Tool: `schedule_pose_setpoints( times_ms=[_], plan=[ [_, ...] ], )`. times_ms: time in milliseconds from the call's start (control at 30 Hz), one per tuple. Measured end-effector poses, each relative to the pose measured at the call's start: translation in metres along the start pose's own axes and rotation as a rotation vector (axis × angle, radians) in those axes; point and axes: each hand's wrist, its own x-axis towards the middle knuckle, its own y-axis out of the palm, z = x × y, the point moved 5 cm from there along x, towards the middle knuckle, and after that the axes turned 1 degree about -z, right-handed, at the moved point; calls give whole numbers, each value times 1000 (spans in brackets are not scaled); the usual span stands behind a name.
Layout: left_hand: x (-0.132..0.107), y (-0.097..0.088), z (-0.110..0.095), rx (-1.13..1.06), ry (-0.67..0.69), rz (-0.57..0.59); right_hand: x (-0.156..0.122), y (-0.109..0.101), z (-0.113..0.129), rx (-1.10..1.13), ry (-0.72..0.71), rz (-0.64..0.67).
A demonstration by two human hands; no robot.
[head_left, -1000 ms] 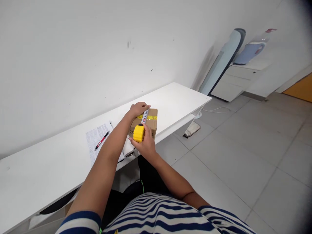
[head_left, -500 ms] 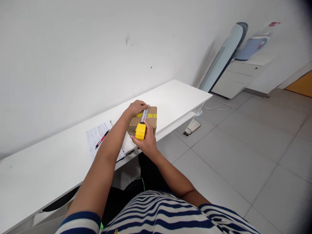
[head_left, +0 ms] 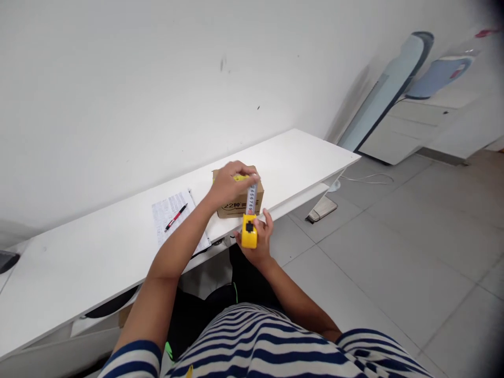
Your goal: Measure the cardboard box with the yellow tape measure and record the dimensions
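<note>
A small brown cardboard box with yellow tape stands near the front edge of a long white table. My left hand rests on top of the box, fingers curled over the end of a white measuring blade. My right hand grips the yellow tape measure case just below the table's front edge. The blade runs from the case up the front of the box.
A printed sheet with a red pen on it lies left of the box. Against the wall at the right lean a tall panel and a white cabinet. A cable and a foot plate lie on the tiled floor.
My right hand has pulled the yellow case off the box top and down past the table edge. The blade now runs down the box's front. The view has shifted slightly.
</note>
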Motion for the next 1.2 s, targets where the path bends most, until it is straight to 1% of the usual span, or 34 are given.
schedule_pose_setpoints(
  times_ms=[67,100,167,233,300,367,400,467,533,567,633,700,767,833,900,933,1000,1100,1200],
  plan=[
    [-32,15,-18,76,49,129,-22,-13,0,-48,29,-45],
    [-47,25,-21,90,64,216,-33,-20,-1,-50,58,-51],
    [-68,44,-19,106,93,364,-53,-34,-5,-20,163,-35],
    [-77,59,-11,141,126,448,-67,-47,-12,18,343,0],
    [-73,66,0,246,172,456,-75,-60,-18,46,559,25],
    [-58,65,11,430,216,400,-76,-70,-20,78,738,34],
    [-48,62,18,533,212,364,-74,-74,-20,108,802,26],
    [-31,52,36,702,118,313,-69,-76,-18,204,888,3],
    [-22,38,57,778,-13,293,-64,-75,-16,302,945,-27],
    [-22,29,66,785,-57,272,-62,-73,-16,330,972,-37],
    [-29,8,80,755,-84,174,-61,-70,-18,337,1029,-36],
    [-48,-17,92,672,-87,4,-61,-67,-22,317,1080,-42],
    [-77,-39,103,530,-120,-188,-58,-65,-28,305,1107,-45],
    [-110,-51,116,343,-187,-358,-52,-60,-34,334,1110,-23],
    [-140,-48,129,143,-263,-469,-43,-51,-38,387,1099,3],
    [-151,-43,134,53,-287,-494,-39,-45,-38,412,1088,8],
    [-165,-28,141,-61,-301,-495,-28,-34,-36,449,1053,5],
    [-169,-14,142,-67,-308,-436,-11,-19,-26,489,976,-27],
    [-161,-11,132,81,-289,-320,13,-10,-16,498,900,-62]
  ],
)
